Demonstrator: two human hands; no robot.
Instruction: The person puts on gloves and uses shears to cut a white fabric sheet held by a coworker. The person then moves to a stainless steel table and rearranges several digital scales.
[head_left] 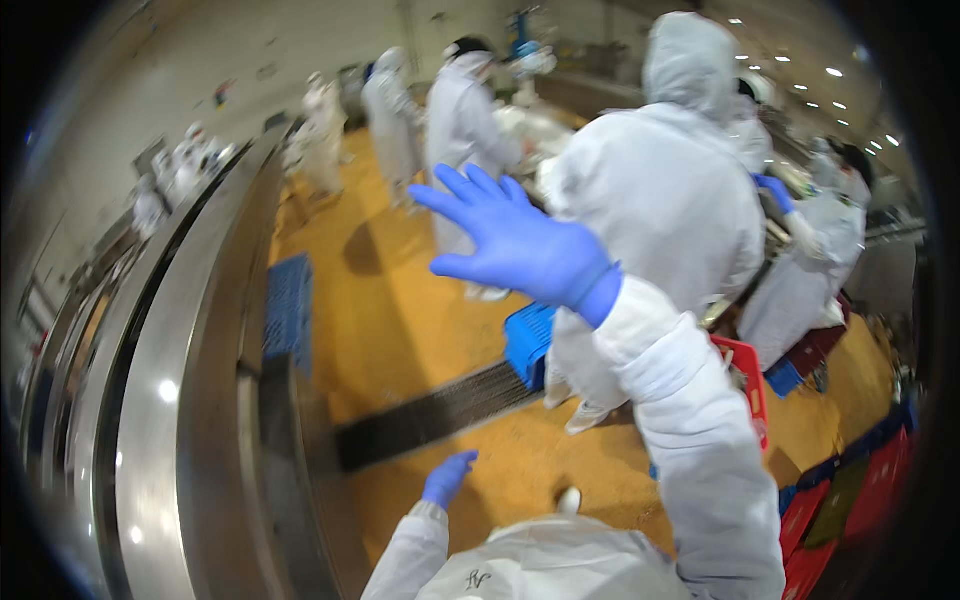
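Right hand (520, 245) raised, fingers (470, 185) spread wide and holding nothing, just in front of the white-suited co-worker (665, 190); left hand (447, 480) hangs low, fingers loosely together, empty, above the orange floor (400, 300) near the floor drain grate (440, 410), steel conveyor edge (215, 380) to its left.

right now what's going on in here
The person's right hand is raised, open with fingers spread, holding nothing. The left hand hangs low and empty near a long steel machine. Both wear blue gloves and white sleeves. Just ahead stands a co-worker in a white hooded suit beside a blue crate; others work farther back on the orange floor.
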